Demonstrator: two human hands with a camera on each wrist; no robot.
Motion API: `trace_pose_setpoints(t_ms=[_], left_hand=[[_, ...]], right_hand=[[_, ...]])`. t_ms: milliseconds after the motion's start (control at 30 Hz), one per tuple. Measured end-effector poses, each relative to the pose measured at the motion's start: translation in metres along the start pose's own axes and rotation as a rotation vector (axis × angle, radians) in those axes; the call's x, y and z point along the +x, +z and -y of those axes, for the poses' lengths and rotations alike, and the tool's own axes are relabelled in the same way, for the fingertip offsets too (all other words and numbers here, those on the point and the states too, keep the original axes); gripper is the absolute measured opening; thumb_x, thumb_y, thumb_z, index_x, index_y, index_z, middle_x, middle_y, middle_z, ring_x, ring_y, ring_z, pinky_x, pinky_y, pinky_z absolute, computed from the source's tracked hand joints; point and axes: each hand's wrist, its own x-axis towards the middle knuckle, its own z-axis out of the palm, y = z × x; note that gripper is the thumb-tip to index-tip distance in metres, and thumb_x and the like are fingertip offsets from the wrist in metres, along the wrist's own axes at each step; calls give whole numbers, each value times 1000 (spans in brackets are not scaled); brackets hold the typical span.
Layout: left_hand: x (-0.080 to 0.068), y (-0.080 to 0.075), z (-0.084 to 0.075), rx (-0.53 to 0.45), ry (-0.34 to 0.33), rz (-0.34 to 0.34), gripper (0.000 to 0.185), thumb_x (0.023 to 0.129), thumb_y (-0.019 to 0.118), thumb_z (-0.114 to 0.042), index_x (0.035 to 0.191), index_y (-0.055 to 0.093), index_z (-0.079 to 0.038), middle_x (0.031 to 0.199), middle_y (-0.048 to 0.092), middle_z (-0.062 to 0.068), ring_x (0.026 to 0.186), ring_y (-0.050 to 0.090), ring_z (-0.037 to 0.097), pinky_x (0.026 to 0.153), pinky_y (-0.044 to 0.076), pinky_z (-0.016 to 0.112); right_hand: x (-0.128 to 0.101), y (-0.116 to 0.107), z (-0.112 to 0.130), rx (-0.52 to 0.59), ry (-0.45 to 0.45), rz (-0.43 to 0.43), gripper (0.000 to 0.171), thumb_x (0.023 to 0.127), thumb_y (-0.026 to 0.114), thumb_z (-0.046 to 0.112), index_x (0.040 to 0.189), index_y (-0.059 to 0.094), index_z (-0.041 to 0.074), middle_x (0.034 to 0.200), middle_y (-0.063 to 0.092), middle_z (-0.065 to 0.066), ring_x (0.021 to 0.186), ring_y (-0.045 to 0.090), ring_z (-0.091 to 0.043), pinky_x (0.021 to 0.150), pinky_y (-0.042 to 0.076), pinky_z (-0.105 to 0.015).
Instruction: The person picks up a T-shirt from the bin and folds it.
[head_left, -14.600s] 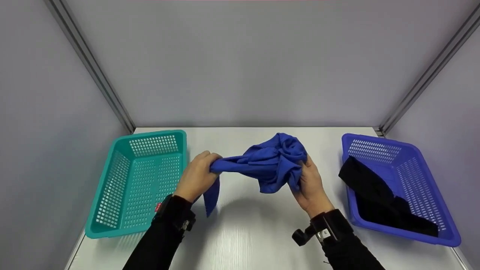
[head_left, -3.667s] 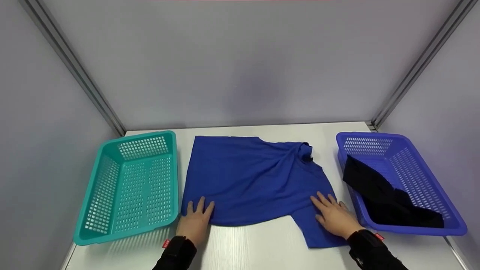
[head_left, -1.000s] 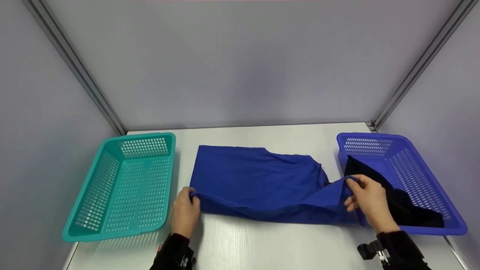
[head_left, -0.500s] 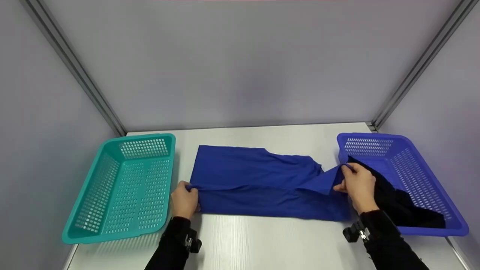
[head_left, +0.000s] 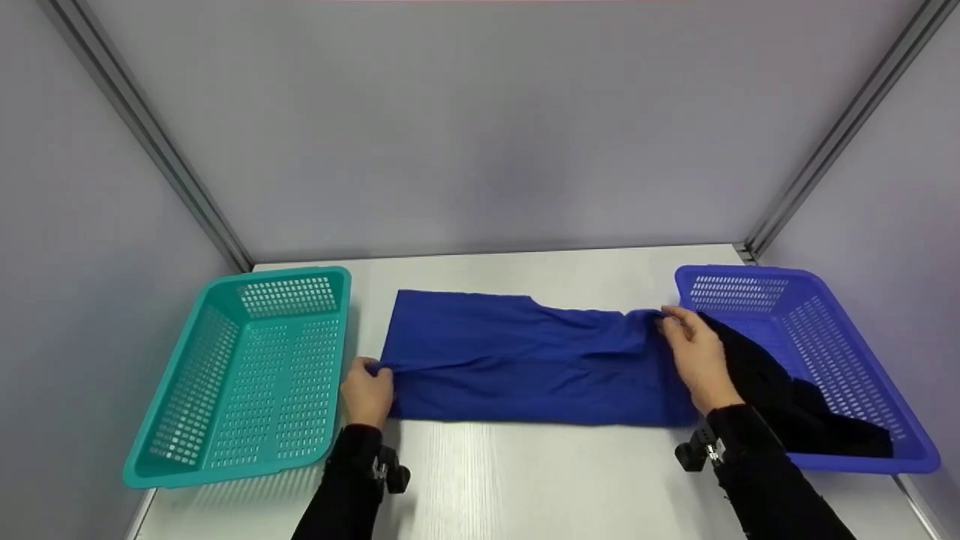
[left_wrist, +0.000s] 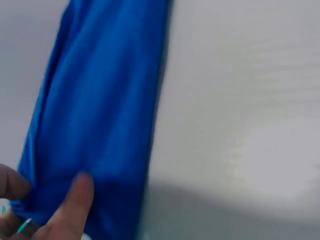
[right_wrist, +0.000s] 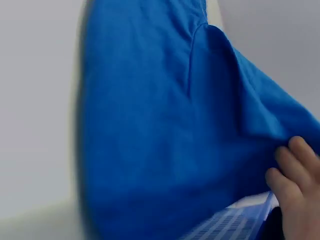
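Note:
A blue T-shirt (head_left: 517,345) lies on the white table as a long folded strip, its near part turned back over the far part. At its left end, my left hand (head_left: 367,391) pinches the hem between thumb and fingers. My right hand (head_left: 697,356) pinches the shirt's far right corner, beside the rim of the blue basket. In the right wrist view the sleeve cloth (right_wrist: 280,105) is drawn up toward the fingers of my right hand (right_wrist: 297,175), with a seam running down it. The left wrist view shows my left thumb and fingers around the hem end.
A green perforated basket (head_left: 341,352) stands at the left of the white table (head_left: 480,487). The blue perforated basket (head_left: 810,277) stands at the right, holding a black cloth (head_left: 802,412) that overhangs its left rim. Grey panels (head_left: 487,127) enclose the back and sides.
Earlier the shirt was bunched between both hands, then spread flat under open hands. Since a second ago, my right hand has carried its edge back and left; the left hand moved slightly back.

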Motion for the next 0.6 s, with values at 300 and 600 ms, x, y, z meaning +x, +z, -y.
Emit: trace_pose_setpoints(t_ms=[300, 600], left_hand=[[-14, 21, 4, 338, 392, -17, 25, 79, 52, -4, 103, 57, -8, 122, 42, 11, 106, 41, 33, 84, 35, 44], [-42, 28, 22, 755, 718, 355, 37, 86, 54, -22, 122, 54, -12, 128, 47, 9, 114, 42, 39, 89, 36, 47]], right_hand=[[-22, 31, -30, -396, -135, 251, 53, 87, 51, 12, 137, 32, 12, 139, 30, -15, 123, 30, -35, 97, 26, -47], [-53, 60, -63, -855, -292, 432, 52, 90, 49, 32, 138, 32, 21, 141, 29, -5, 128, 20, -35, 92, 8, -65]])
